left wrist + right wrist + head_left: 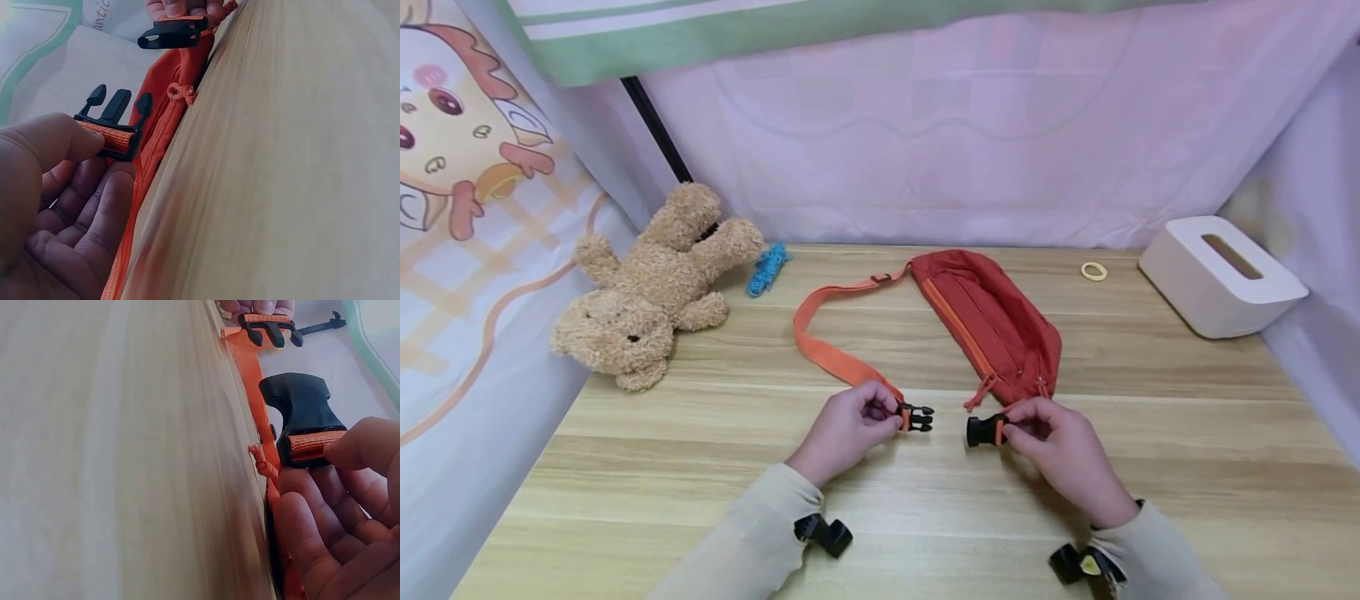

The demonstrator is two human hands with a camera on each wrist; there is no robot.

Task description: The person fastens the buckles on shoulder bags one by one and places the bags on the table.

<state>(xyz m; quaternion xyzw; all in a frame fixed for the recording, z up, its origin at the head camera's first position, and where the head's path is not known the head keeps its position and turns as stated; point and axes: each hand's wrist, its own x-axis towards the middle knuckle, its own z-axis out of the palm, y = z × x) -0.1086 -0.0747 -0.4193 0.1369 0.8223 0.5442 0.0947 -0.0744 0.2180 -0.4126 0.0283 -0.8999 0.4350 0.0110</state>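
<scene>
A red waist bag [992, 325] with an orange strap [827, 342] lies on the wooden table [880, 500]. My left hand [850, 429] pinches the strap end at the black pronged buckle half [917, 417] [115, 115]. My right hand [1056, 442] pinches the black socket buckle half [983, 430] [300, 406] by its orange webbing. The two halves face each other with a small gap between them. An orange zipper pull [979, 393] hangs from the bag just above the gap.
A tan teddy bear [647, 287] lies at the back left beside a small blue object [767, 268]. A white tissue box [1221, 275] and a yellow ring [1093, 271] sit at the back right. Fabric walls enclose the table.
</scene>
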